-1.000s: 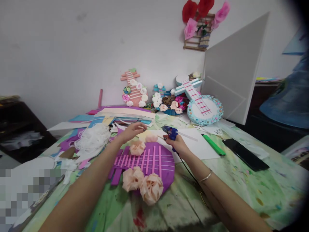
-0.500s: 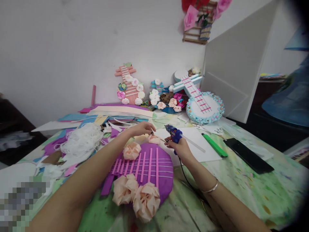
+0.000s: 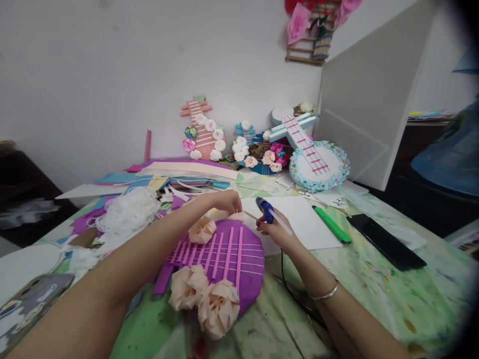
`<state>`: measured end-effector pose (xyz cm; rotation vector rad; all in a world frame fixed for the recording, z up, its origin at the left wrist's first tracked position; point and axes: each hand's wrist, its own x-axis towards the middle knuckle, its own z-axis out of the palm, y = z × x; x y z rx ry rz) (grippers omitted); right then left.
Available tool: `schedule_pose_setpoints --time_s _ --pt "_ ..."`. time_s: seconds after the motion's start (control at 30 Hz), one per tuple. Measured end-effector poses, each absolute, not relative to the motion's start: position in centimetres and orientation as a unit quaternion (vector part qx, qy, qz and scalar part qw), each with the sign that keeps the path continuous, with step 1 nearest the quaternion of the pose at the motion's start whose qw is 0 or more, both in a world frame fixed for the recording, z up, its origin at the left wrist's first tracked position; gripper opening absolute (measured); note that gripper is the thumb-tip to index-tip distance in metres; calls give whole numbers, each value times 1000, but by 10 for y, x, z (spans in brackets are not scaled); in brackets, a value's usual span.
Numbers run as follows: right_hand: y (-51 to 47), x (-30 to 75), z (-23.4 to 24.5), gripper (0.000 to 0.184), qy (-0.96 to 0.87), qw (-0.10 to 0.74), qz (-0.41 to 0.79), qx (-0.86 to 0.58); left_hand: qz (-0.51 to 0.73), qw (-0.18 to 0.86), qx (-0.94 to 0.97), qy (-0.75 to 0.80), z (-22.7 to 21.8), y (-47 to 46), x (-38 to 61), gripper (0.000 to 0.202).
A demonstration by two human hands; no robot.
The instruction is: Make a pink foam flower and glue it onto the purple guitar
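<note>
A purple foam guitar shape [image 3: 247, 262] with pink strips lies in front of me on the table. Peach paper flowers [image 3: 204, 299] sit on its near edge and one more [image 3: 202, 230] on its far left. My left hand [image 3: 220, 202] is closed, its fingers pressing a small peach flower [image 3: 236, 216] at the guitar's far rim. My right hand [image 3: 272, 230] grips a blue glue gun [image 3: 264, 209], its nozzle pointing left toward that flower, with a glue stick sticking out behind. A black cord [image 3: 284, 269] trails from the gun.
A green cutter [image 3: 331, 224] and a black phone [image 3: 385, 242] lie right of a white sheet [image 3: 303, 219]. White string [image 3: 127, 214] and foam scraps [image 3: 175, 179] lie at the left. Finished flower-covered guitars [image 3: 316, 162] and a white board [image 3: 368, 94] stand at the back.
My left hand moved right and down onto the small peach flower at the guitar's rim. The glue gun turned, its nozzle now close to that flower.
</note>
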<state>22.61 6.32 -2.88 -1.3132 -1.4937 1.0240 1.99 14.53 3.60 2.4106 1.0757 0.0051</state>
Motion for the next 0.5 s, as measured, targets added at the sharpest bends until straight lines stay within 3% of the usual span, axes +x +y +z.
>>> schedule_pose_setpoints --time_s 0.5 --pt "45 220 -14 31 -626 362 471 -505 -32 212 885 414 43 139 10 7"
